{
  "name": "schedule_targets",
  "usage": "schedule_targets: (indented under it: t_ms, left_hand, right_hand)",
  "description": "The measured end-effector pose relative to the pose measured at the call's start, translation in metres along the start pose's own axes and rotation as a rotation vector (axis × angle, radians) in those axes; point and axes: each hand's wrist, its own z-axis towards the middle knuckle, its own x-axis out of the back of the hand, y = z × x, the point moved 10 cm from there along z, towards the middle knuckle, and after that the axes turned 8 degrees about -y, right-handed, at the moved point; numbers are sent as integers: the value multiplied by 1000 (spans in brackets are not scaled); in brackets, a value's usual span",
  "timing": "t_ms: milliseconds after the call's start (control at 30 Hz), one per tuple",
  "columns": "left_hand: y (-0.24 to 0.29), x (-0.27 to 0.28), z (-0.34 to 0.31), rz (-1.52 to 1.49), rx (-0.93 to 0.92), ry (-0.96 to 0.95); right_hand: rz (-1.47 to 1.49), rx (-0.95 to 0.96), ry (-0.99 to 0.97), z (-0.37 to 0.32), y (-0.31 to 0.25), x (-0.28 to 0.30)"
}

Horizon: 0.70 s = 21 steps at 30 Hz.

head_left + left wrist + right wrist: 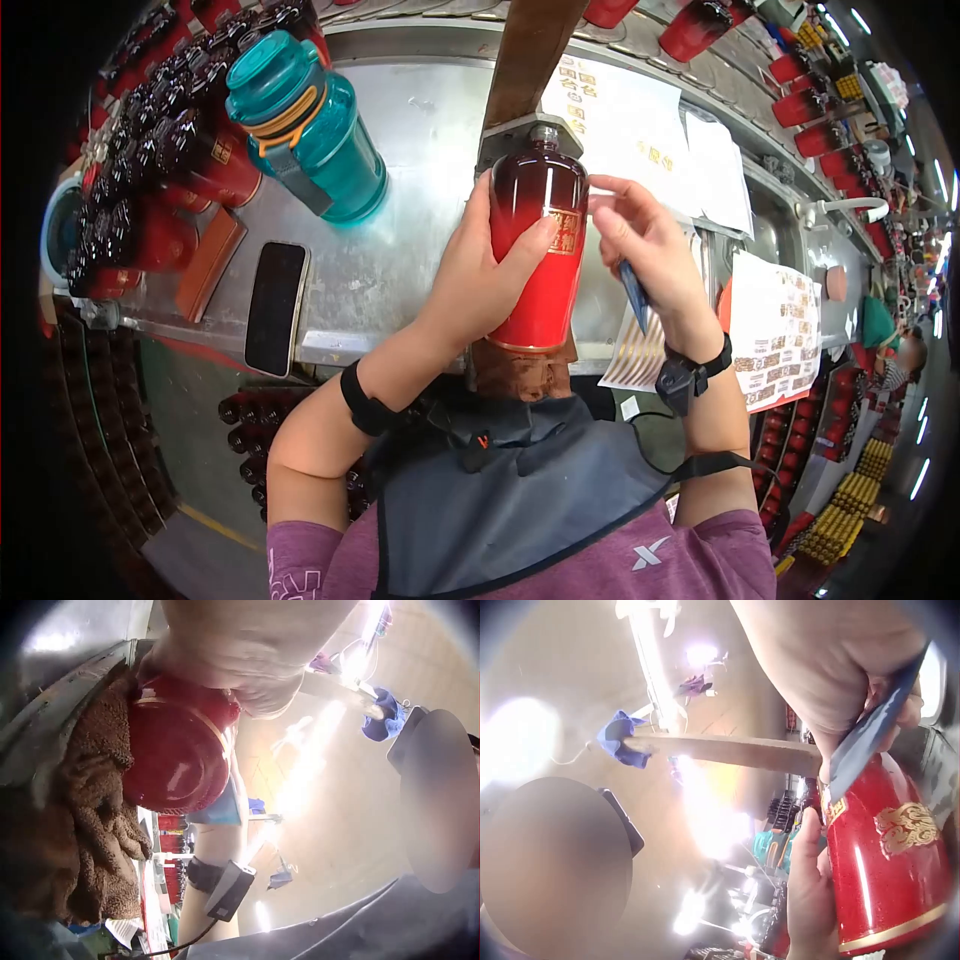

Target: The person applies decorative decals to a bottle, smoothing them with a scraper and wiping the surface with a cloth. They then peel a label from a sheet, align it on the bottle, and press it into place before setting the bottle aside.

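A glossy bottle (535, 300), red shading to near black at the neck, stands in the middle of the head view with gold lettering on its front. My left hand (490, 265) grips it from the left, its thumb lying across the front beside the gold label (563, 232). On the other side my right hand (650, 245) holds a flat blue strip (874, 731) against the palm with curled fingers. Its index finger and thumb are close to the bottle's right shoulder. A gold emblem (909, 827) shows in the right wrist view, and the bottle's round red base (178, 761) in the left.
A brown towel (101, 795) lies under the bottle's base. Left on the metal bench are a teal water bottle (335, 150), a phone (277, 308), a reddish-brown case (211, 263) and several dark red bottles (150, 190). Sheets of gold labels (640, 110) lie right, beside a sink (775, 225).
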Motion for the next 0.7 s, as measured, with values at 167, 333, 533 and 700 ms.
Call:
schedule_targets:
  t_ms: [167, 333, 533, 700]
  left_hand:
    - [8, -3, 1, 44, -15, -22]
    - [3, -1, 2, -15, -1, -10]
    - [0, -4, 0, -22, -16, -22]
    - [4, -5, 0, 4, -31, -22]
  right_hand:
    - [219, -48, -68, -4, 16, -25]
    - [314, -62, -70, -3, 17, -29]
    - [335, -47, -65, -5, 19, -28]
    - [323, -31, -60, -5, 21, -28]
